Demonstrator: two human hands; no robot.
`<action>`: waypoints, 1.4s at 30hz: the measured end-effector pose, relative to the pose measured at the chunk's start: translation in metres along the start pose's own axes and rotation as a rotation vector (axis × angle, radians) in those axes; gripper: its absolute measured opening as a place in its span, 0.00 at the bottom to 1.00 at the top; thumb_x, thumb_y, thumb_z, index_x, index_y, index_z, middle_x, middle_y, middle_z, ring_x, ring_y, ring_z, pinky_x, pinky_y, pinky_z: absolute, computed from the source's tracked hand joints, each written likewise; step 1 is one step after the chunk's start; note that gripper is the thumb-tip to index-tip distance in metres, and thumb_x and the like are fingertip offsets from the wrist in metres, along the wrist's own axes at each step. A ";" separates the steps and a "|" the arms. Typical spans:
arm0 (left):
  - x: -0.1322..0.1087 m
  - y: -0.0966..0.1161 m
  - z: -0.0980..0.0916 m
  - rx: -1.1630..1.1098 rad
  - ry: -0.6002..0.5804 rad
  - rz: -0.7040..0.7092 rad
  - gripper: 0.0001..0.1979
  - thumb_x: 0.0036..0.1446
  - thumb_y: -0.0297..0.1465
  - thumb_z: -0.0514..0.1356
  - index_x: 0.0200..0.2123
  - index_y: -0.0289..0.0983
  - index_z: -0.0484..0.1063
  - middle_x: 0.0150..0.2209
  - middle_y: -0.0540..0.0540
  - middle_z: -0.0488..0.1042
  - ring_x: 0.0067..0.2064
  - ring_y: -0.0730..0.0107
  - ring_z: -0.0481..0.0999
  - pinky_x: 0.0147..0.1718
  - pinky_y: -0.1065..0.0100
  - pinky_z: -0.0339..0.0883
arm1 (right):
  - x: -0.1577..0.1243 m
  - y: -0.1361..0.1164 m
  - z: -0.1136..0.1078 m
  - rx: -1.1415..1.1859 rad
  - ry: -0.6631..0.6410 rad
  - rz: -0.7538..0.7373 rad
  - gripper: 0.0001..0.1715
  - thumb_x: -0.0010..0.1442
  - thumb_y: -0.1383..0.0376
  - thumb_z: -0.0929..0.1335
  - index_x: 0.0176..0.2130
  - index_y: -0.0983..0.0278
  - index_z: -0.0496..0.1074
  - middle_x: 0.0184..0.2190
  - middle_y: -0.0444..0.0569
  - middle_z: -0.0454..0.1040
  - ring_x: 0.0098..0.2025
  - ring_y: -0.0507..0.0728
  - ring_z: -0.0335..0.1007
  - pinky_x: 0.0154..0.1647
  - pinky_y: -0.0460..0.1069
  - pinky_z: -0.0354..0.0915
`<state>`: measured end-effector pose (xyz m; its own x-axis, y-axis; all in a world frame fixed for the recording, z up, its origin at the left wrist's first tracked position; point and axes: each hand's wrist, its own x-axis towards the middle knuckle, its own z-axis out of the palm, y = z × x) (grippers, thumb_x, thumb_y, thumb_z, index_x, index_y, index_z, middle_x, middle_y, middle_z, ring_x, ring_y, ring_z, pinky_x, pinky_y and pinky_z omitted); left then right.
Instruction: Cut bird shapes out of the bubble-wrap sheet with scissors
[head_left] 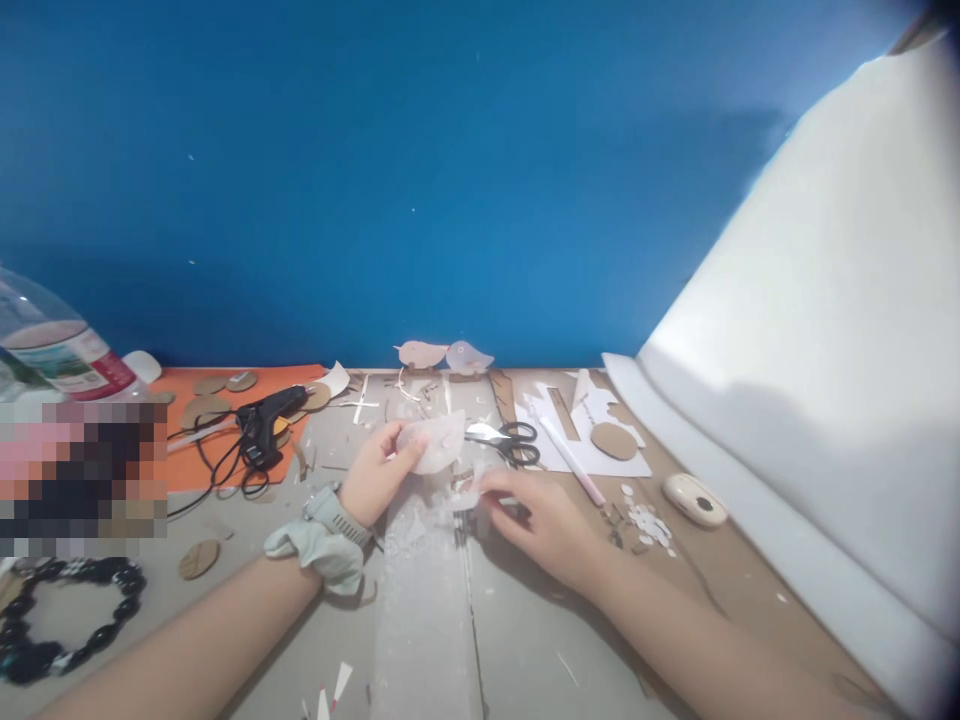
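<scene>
My left hand, with a pale green scrunchie at its wrist, is closed on a thin whitish cutout with a rounded outline. The thumb lies on the near face of the cutout. To its right my right hand has its thumb and fingertips drawn together beside a small pale scrap; whether it grips the scrap is hard to see. Black-handled scissors lie just beyond the right hand. Under both hands runs a translucent strip on the grey table.
Two bird-shaped cutouts, pink and lilac, stand against the blue wall. A black glue gun rests on an orange sheet at left, near a bottle and a beaded bracelet. A pink-tipped pen and cream case lie right.
</scene>
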<state>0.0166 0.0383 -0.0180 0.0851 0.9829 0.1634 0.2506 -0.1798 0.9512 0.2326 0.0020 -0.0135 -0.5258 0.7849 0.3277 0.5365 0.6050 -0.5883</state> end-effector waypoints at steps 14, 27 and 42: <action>-0.004 0.002 0.007 -0.070 -0.029 -0.074 0.10 0.51 0.35 0.60 0.33 0.35 0.67 0.29 0.50 0.73 0.32 0.71 0.72 0.32 0.71 0.66 | 0.013 -0.002 0.006 0.721 0.017 0.717 0.15 0.55 0.54 0.66 0.38 0.60 0.63 0.33 0.45 0.75 0.34 0.54 0.72 0.38 0.50 0.65; -0.007 0.004 0.011 -0.022 -0.113 -0.070 0.09 0.51 0.35 0.61 0.33 0.36 0.67 0.28 0.51 0.73 0.30 0.71 0.73 0.28 0.72 0.67 | 0.015 0.000 0.005 0.500 0.035 0.601 0.11 0.58 0.56 0.64 0.31 0.60 0.62 0.30 0.42 0.69 0.34 0.52 0.66 0.37 0.49 0.59; -0.007 0.002 0.012 -0.028 -0.096 -0.056 0.10 0.51 0.36 0.60 0.35 0.37 0.66 0.30 0.50 0.74 0.32 0.69 0.74 0.29 0.70 0.68 | 0.014 -0.001 0.001 0.500 0.003 0.596 0.12 0.58 0.54 0.63 0.31 0.60 0.61 0.25 0.40 0.62 0.23 0.48 0.55 0.24 0.45 0.54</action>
<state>0.0278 0.0303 -0.0203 0.1640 0.9827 0.0857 0.2310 -0.1227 0.9652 0.2239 0.0125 -0.0083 -0.2401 0.9595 -0.1473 0.3659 -0.0511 -0.9292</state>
